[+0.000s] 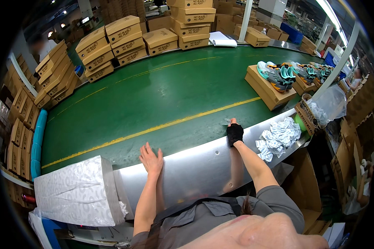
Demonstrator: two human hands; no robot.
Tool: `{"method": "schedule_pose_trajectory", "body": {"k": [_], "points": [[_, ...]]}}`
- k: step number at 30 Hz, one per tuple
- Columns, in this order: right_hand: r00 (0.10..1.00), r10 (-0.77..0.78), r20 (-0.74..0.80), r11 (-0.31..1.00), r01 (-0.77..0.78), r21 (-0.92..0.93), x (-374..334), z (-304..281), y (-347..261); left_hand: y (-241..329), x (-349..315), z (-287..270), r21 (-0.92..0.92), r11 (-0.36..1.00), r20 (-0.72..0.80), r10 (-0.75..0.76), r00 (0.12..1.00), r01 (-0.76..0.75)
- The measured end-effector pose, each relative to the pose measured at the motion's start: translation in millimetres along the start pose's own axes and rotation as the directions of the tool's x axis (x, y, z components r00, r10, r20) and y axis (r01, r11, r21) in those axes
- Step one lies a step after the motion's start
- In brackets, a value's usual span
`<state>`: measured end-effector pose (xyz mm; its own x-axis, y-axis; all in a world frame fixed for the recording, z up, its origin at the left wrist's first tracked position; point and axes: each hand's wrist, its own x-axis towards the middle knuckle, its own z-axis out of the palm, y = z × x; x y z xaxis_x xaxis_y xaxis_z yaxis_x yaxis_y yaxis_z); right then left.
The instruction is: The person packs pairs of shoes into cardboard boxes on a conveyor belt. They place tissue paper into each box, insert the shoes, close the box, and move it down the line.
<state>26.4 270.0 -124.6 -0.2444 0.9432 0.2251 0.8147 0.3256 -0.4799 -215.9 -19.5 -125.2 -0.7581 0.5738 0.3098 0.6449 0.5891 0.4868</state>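
My left hand, bare, is open with its fingers spread at the near edge of the green conveyor belt. Its wrist is over the metal ledge in front of me. My right hand wears a black fingerless glove and reaches over the belt's near edge. Its fingers look closed, and a small greyish, see-through bit shows at the tips, too small to name. To the right of that hand lies a heap of small white packets. A stack of white patterned wrapping paper rests left of my left forearm.
Sports shoes sit on a brown shoebox at the right, with more pairs behind. Stacked shoeboxes line the far side, beside a white pad. A carton with clear plastic bags stands beyond the packets.
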Motion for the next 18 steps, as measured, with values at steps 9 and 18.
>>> {"method": "schedule_pose_trajectory", "body": {"k": [9,18], "points": [[0.999,-0.020,-0.028,1.000,0.020,0.021,0.9,2.8,4.2,-1.6,-0.1,1.9,0.010,1.000,-0.023,0.025,0.999,-0.025],[0.999,0.047,-0.004,0.999,-0.047,0.010,-2.3,-4.6,-6.6,-3.0,-0.9,0.6,0.001,1.000,-0.026,0.024,0.999,-0.024]]}}
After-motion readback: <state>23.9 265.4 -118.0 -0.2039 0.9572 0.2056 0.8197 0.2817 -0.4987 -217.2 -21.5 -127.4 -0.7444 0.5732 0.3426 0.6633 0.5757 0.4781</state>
